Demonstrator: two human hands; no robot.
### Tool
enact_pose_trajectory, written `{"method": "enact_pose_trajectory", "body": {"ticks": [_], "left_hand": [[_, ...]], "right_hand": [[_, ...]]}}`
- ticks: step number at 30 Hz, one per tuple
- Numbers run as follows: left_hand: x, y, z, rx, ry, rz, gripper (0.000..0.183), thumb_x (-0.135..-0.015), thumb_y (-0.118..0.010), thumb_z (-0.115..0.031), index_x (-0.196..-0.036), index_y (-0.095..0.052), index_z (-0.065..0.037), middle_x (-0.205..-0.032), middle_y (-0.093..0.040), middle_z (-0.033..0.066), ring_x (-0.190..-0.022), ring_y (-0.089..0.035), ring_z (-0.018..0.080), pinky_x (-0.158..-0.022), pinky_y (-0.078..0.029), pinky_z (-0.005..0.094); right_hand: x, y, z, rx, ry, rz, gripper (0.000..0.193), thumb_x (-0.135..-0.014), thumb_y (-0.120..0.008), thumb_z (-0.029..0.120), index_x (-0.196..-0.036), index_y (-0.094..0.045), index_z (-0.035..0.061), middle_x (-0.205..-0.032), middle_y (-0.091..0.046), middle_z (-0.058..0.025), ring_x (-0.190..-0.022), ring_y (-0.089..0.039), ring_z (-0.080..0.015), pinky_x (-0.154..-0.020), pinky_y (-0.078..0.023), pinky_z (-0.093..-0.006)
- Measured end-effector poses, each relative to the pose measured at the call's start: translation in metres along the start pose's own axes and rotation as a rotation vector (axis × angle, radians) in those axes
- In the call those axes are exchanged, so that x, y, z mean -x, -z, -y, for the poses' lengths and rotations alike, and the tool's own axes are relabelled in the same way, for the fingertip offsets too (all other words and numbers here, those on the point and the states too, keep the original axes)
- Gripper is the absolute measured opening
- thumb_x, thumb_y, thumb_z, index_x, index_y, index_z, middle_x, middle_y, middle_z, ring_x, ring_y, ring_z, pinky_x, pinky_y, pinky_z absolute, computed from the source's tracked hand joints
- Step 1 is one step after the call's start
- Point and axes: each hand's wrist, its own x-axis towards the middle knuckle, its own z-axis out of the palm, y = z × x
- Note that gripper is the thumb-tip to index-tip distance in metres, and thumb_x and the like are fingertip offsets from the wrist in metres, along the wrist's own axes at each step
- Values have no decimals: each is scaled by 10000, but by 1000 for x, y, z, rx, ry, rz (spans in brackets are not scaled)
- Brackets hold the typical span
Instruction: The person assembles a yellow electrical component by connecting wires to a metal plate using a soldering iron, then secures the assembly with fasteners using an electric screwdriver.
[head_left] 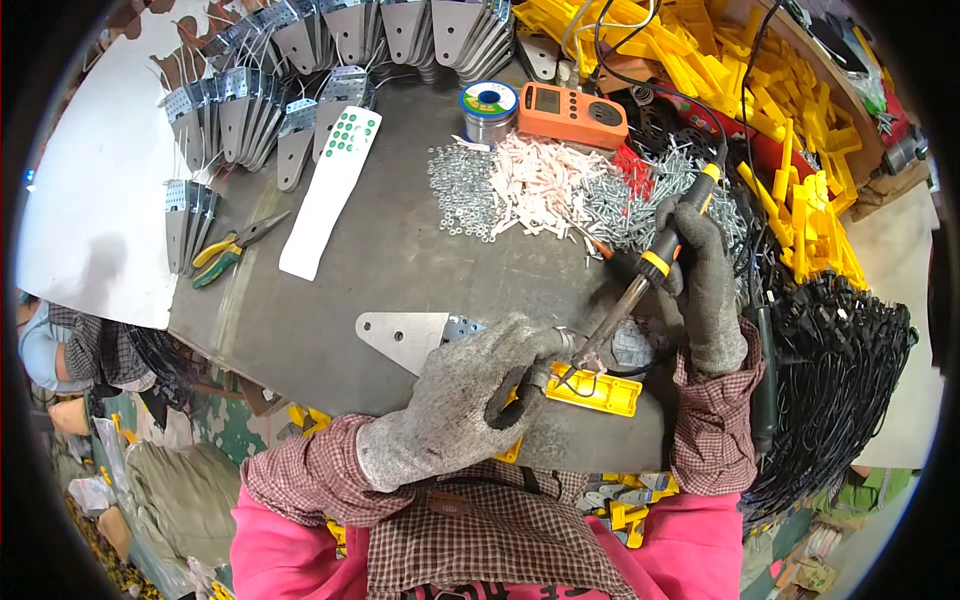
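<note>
My right hand (700, 255), in a grey glove, is closed round the dark handle of a soldering iron (655, 262) with yellow rings. The iron slants down to the left, its tip end at a yellow plastic housing (605, 394) with an open trough. My left hand (470, 395), gloved too, is closed at the housing's left end; its fingertips are close to the iron's tip. Whether it also pinches a wire there is hidden. A tapered grey metal plate (400, 335) with holes lies partly under the left hand. A black cable (632, 372) runs by the housing's right end.
Metal plates with terminal blocks (245, 115) line the far left. Pliers (235, 250) and a white label strip (335, 190) lie nearer. Beyond my hands are a solder spool (489, 112), an orange meter (570, 115), screws (630, 210), yellow parts (800, 215) and black cables (830, 380).
</note>
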Motion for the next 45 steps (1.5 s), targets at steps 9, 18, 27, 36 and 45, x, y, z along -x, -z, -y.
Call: {"method": "enact_pose_trajectory", "body": {"ticks": [9, 18, 27, 36, 45], "left_hand": [[2, -2, 1, -37, 13, -15, 329, -834, -636, 42, -1150, -613, -45, -884, -597, 120, -723, -599, 267, -643, -466, 337], [-1, 96, 33, -1077, 32, -233, 247, -689, -564, 19, -885, -637, -112, -1030, -582, 120, -1057, -517, 319, -929, -410, 479], [-25, 15, 19, -179, -102, 379, 332, -777, -760, -250, -1078, -648, -165, -1363, -498, 105, -1384, -324, 412, -1078, -318, 584], [-18, 24, 28, -796, -577, 402, 271, -839, -681, -238, -1032, -646, -52, -1326, -551, 109, -1364, -407, 311, -1099, -348, 543], [-30, 28, 27, -520, -359, 398, 299, -821, -724, -275, -1034, -624, -89, -1370, -529, 119, -1374, -390, 371, -1106, -319, 558]], "right_hand": [[-1, -2, -3, 8, -16, 12, 277, -1005, -471, 337, -968, -557, 76, -630, -469, 39, -448, -360, -45, -444, -308, -200], [-3, 6, -3, -50, -60, -3, 272, -985, -510, 341, -967, -583, 80, -656, -485, 47, -490, -406, -39, -472, -336, -191], [-12, 68, 13, 169, 462, -414, 274, -1002, -518, 220, -1172, -582, 14, -1032, -607, -67, -794, -541, -73, -708, -496, -238], [-66, 17, 1, 681, 823, -329, 273, -906, -652, 29, -1177, -631, 4, -1090, -706, -127, -958, -692, -186, -848, -521, -295], [-91, 27, 28, 1138, 673, -236, 520, -848, -539, -21, -1360, -478, 51, -1247, -557, -223, -1094, -605, -398, -893, -505, -475]]}}
